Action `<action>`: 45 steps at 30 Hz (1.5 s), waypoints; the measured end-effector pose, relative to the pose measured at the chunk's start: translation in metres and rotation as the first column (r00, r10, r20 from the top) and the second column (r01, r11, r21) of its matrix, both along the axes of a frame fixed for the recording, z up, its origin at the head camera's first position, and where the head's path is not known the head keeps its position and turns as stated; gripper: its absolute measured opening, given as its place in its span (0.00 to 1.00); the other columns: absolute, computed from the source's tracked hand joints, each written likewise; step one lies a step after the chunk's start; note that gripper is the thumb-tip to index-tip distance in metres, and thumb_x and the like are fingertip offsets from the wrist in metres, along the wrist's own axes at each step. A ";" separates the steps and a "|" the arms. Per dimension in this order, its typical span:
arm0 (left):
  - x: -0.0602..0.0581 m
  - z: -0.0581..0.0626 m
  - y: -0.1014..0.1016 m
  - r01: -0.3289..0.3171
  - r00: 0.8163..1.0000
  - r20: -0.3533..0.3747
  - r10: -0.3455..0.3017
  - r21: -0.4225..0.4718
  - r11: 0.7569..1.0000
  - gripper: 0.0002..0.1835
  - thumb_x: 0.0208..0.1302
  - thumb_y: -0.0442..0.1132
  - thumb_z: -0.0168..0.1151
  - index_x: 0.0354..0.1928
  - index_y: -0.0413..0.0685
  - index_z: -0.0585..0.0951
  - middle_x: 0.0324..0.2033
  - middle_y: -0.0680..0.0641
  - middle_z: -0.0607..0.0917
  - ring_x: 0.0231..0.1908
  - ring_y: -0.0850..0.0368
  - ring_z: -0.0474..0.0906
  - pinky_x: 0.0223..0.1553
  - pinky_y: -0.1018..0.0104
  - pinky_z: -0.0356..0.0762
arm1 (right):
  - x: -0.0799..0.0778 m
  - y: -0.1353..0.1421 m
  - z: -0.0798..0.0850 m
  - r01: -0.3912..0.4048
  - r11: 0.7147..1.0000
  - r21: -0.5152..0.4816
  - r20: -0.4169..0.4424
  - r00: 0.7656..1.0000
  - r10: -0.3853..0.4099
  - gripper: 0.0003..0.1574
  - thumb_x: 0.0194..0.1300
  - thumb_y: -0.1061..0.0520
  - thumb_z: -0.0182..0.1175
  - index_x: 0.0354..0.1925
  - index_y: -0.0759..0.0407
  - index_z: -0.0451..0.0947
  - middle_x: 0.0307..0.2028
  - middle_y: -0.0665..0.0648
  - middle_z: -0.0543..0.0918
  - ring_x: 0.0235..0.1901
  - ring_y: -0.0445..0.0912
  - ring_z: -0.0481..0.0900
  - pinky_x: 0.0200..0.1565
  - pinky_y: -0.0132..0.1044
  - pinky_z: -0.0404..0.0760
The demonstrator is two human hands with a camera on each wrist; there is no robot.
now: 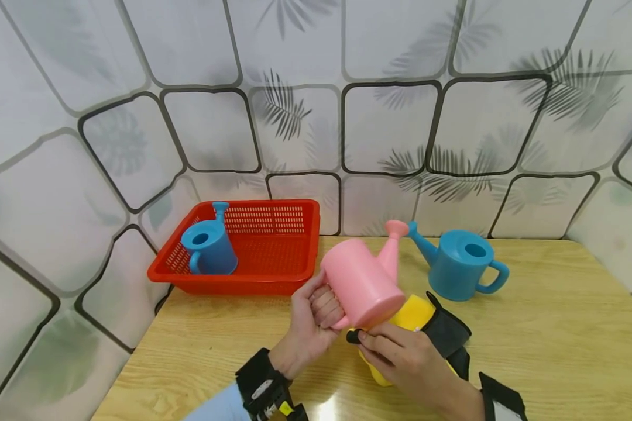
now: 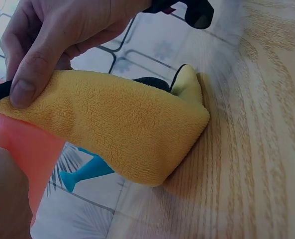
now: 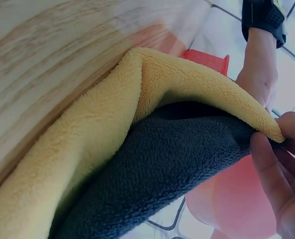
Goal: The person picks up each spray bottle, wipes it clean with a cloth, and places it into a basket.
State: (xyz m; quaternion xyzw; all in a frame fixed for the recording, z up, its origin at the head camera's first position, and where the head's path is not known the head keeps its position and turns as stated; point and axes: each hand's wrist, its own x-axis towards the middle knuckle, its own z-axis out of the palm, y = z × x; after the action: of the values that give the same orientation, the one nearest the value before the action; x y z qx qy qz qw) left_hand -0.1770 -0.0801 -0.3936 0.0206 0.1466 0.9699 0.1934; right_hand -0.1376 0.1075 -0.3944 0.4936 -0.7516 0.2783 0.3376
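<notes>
My left hand (image 1: 318, 316) grips the handle of a pink watering can (image 1: 360, 280), held tilted above the table with its spout up and to the right. Just below the can's base, my right hand (image 1: 405, 356) pinches one end of a cloth (image 2: 122, 119), yellow on one face and dark on the other. In the right wrist view the cloth's dark side (image 3: 177, 149) shows under a yellow fold, and the rest of it drapes down onto the tabletop. The pink can's top opening is turned away from the head view.
A red plastic basket (image 1: 242, 286) stands at the back left with a blue watering can (image 1: 213, 251) inside. Another blue watering can (image 1: 458, 269) stands on the wooden table (image 1: 548, 339) to the right, its spout close to the pink one. A patterned curtain (image 1: 390, 128) hangs behind.
</notes>
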 end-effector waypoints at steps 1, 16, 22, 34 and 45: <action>0.000 0.000 0.000 0.007 1.000 0.008 -0.007 0.004 1.000 0.27 0.69 0.47 0.53 0.13 0.53 0.57 0.08 0.56 0.56 0.07 0.63 0.53 0.11 0.74 0.47 | 0.000 0.000 -0.001 0.004 1.000 0.002 0.005 1.000 -0.004 0.27 0.74 0.44 0.47 0.34 0.58 0.86 0.29 0.50 0.85 0.26 0.38 0.81 0.29 0.34 0.87; 0.004 0.000 0.001 0.002 1.000 0.009 -0.002 -0.032 0.999 0.26 0.70 0.47 0.51 0.13 0.53 0.57 0.09 0.56 0.56 0.07 0.63 0.53 0.12 0.74 0.46 | 0.003 0.005 -0.005 0.047 0.998 0.030 0.075 0.996 -0.049 0.27 0.73 0.42 0.45 0.32 0.57 0.82 0.28 0.50 0.84 0.22 0.37 0.78 0.26 0.30 0.86; 0.004 0.001 -0.001 0.014 0.999 0.041 -0.013 -0.013 1.000 0.27 0.68 0.46 0.53 0.12 0.53 0.56 0.08 0.57 0.55 0.06 0.63 0.53 0.11 0.74 0.45 | 0.002 0.009 -0.006 0.057 0.998 0.012 0.126 0.990 -0.059 0.27 0.73 0.42 0.44 0.32 0.58 0.80 0.29 0.50 0.83 0.23 0.37 0.78 0.26 0.29 0.86; 0.005 -0.003 -0.004 0.002 1.000 0.029 -0.002 -0.013 1.000 0.28 0.69 0.47 0.52 0.12 0.53 0.56 0.08 0.57 0.56 0.07 0.63 0.53 0.12 0.74 0.45 | -0.010 0.033 -0.006 0.168 0.984 -0.059 0.160 0.974 -0.157 0.30 0.72 0.39 0.47 0.30 0.59 0.81 0.26 0.50 0.84 0.21 0.36 0.79 0.21 0.26 0.84; 0.005 -0.004 -0.004 -0.027 1.000 0.005 0.027 -0.045 0.999 0.26 0.70 0.48 0.51 0.14 0.53 0.57 0.09 0.56 0.58 0.08 0.62 0.55 0.11 0.72 0.49 | -0.017 0.050 -0.003 0.291 0.954 -0.074 0.205 0.941 -0.271 0.31 0.70 0.36 0.47 0.30 0.59 0.81 0.27 0.51 0.84 0.21 0.37 0.76 0.20 0.27 0.83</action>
State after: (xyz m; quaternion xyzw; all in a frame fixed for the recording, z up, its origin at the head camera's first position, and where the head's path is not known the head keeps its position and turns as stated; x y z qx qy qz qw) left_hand -0.1720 -0.0840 -0.3974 0.0116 0.1680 0.9690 0.1809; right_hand -0.1544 0.1579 -0.3971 0.3340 -0.8279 0.3123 0.3248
